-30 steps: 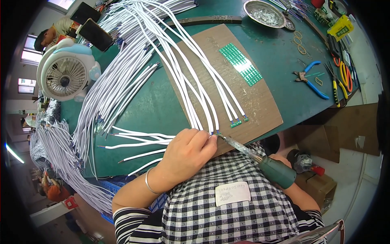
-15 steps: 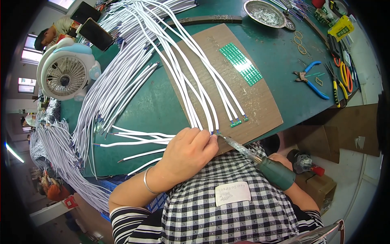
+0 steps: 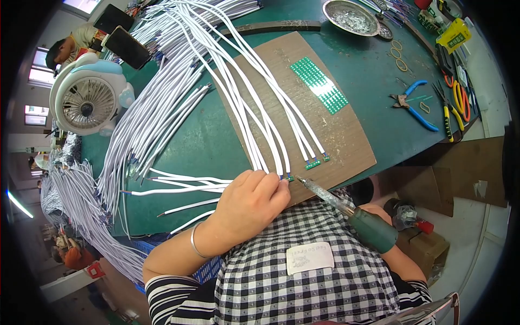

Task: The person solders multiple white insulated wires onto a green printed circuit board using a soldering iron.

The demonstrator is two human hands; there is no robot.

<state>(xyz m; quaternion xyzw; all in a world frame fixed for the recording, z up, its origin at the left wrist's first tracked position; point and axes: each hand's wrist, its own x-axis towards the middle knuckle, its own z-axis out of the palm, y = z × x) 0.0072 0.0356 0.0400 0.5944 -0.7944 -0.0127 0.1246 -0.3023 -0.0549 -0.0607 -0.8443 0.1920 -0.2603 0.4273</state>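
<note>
My left hand (image 3: 254,200) is closed at the board's near edge, pinching the ends of white cables (image 3: 279,149); its fingertips hide the exact hold. Beside the fingertips a small green circuit board (image 3: 290,178) shows, with cable wires meeting it. My right hand (image 3: 377,211), partly hidden behind the handle, grips a soldering iron (image 3: 374,230) with a green handle. Its tip sits just right of the small board, apart from it. Further right, two cable-ended pieces, a green circuit piece (image 3: 313,164) and a smaller green piece (image 3: 326,158), lie on the brown board (image 3: 346,141).
A perforated green circuit panel (image 3: 319,85) lies on the brown board. Bundled white cables (image 3: 157,108) cover the left of the green table, near a fan (image 3: 86,103). To the right are blue-handled cutters (image 3: 420,111), pliers (image 3: 448,116) and a metal dish (image 3: 352,17).
The soldering iron has drawn back slightly to the right and down, its tip leaving the small circuit board. My left hand stays in place.
</note>
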